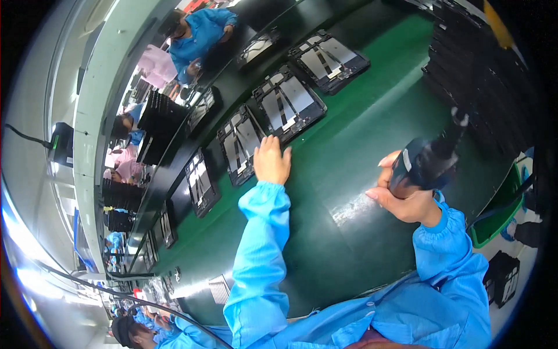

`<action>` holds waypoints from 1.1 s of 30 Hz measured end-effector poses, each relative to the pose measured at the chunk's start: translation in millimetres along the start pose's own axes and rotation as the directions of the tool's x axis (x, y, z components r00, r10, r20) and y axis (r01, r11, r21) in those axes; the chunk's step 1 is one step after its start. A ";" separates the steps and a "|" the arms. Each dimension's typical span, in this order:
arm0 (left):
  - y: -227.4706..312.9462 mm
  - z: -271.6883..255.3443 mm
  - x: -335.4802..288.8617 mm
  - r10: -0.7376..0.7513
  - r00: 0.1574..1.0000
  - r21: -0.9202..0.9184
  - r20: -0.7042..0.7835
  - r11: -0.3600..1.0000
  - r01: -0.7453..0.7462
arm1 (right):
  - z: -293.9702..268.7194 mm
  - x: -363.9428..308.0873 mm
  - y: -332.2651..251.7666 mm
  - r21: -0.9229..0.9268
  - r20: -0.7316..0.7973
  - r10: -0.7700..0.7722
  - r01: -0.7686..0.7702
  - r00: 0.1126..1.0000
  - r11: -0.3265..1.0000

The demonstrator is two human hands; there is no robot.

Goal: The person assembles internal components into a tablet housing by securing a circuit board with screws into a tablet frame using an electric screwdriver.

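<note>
My left hand [271, 161] lies with straightened fingers at the near edge of two opened tablets, the left one [240, 145] and the right one [289, 103]. Its fingertips reach the gap between their corners; whether they press on either cannot be told. Both tablets show silver-grey battery panels, dark strips and black frames. My right hand [410, 200] is wrapped round a black power screwdriver [427, 166], raised over the green bench. The tool's narrow end points up and away to the right, and part of it is blurred.
More opened tablets [329, 61] line the green bench [314, 244] along a dark ledge. Tall stacks of black trays [482, 81] stand at right, above a green bin [497, 218]. Co-workers in blue [200, 41] sit beyond the ledge. A dark cable [157, 305] crosses the lower left.
</note>
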State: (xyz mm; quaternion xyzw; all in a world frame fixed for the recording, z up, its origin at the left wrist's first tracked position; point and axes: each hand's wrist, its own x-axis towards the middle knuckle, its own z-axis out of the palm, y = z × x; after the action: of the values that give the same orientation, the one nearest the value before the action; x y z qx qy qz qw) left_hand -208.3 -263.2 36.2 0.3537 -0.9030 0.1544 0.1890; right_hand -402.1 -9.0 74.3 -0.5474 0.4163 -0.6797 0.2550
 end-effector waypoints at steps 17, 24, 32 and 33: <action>-106.9 -46.4 -20.0 -0.376 0.912 0.133 -0.162 0.908 0.398 | -39.8 13.1 13.5 0.000 -0.077 0.136 -0.137 0.988 0.991; -55.0 -147.3 -69.0 -0.293 0.844 -0.072 -0.449 0.954 0.292 | -29.0 18.9 -17.4 -0.002 -0.071 0.180 -0.181 0.981 0.984; 69.8 -184.2 -117.4 0.045 0.983 -0.146 -0.177 0.987 -0.072 | -46.6 22.9 -27.4 0.162 -0.031 0.267 -0.259 0.963 0.952; 88.1 -187.1 -117.0 0.064 0.996 -0.193 -0.060 0.978 -0.075 | -51.9 23.9 -21.1 0.061 -0.046 0.169 -0.166 0.984 0.984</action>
State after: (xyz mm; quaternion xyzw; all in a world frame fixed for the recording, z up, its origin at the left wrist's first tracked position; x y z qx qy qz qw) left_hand -146.9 -56.2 135.5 0.2973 -0.9202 0.0809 0.2415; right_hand -455.9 -2.4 102.0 -0.4854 0.4479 -0.6810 0.3161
